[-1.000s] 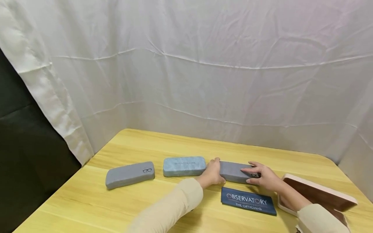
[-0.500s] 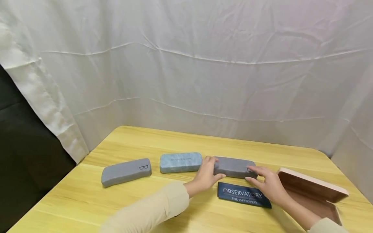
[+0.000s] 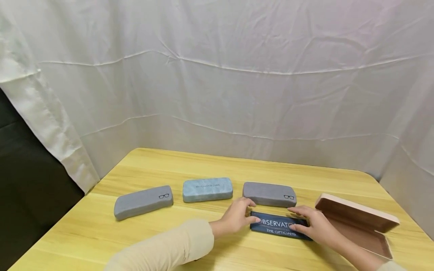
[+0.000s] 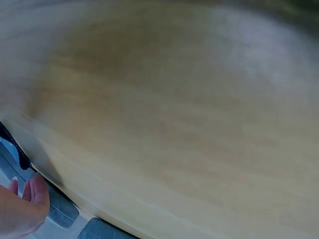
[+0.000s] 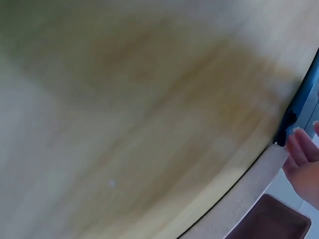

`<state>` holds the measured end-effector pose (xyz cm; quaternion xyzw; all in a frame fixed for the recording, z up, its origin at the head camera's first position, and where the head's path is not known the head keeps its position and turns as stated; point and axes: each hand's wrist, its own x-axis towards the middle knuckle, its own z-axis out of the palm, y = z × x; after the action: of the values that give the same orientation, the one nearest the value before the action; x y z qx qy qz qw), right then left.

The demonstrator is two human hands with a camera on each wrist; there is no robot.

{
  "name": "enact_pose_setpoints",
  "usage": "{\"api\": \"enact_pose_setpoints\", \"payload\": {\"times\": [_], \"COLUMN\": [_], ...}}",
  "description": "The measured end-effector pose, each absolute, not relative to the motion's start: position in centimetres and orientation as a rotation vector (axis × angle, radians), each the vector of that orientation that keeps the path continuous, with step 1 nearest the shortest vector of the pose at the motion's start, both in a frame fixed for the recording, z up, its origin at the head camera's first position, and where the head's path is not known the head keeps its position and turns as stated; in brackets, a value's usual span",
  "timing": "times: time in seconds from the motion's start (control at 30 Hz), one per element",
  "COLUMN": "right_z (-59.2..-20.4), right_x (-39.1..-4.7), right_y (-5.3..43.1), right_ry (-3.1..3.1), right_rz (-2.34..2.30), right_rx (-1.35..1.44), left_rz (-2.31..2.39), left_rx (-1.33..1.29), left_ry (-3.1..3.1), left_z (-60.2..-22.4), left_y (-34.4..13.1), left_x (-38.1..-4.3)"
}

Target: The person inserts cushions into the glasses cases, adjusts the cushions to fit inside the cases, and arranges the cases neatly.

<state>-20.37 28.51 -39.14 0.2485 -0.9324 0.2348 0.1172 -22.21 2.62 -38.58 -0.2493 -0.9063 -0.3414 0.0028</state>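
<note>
A dark blue cleaning cloth (image 3: 276, 226) printed "OBSERVATORY THE OPTICIANS" lies on the yellow wooden table. At its left end is my left hand (image 3: 234, 217), thumb over the cloth's edge and fingers loosely spread. My right hand (image 3: 318, 226) is over the cloth's right end, thumb above the print, fingers apart; whether either hand touches the cloth I cannot tell. Just behind them sits a grey glasses case (image 3: 268, 192) with a small glasses print. In the wrist views, the left hand (image 4: 25, 209) and right hand (image 5: 305, 169) show only at the frame edges.
A light blue glasses case (image 3: 207, 189) and another grey glasses case (image 3: 144, 203) stand to the left, both shut. On the right, a pinkish glasses case (image 3: 356, 212) stands open with a brown inside. White curtain (image 3: 237, 94) hangs behind the table.
Both hands have let go of the right-hand grey glasses case and moved back towards me, down to the cleaning cloth's two ends. The cases stay in a row.
</note>
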Motion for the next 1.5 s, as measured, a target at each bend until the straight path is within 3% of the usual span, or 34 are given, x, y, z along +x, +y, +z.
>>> {"api": "enact_pose_setpoints", "payload": {"times": [0.53, 1.07, 1.5], "right_z": [-39.0, -38.8, -38.3], "right_x": [-20.8, -21.1, -20.8], "right_y": [28.9, 28.8, 28.9], "right_ry": [-2.867, -2.890, -2.936], "right_rz": [0.513, 0.498, 0.677], "right_rx": [0.893, 0.821, 0.743], "left_rz": [-0.996, -0.917, -1.107], "left_rx": [-0.774, -0.651, -0.741], "left_ry": [-2.878, -2.959, -2.882], "left_z": [-38.8, -38.4, -38.6], "left_y": [3.8, 4.5, 3.9], "left_x": [-22.5, -22.5, -23.0]}}
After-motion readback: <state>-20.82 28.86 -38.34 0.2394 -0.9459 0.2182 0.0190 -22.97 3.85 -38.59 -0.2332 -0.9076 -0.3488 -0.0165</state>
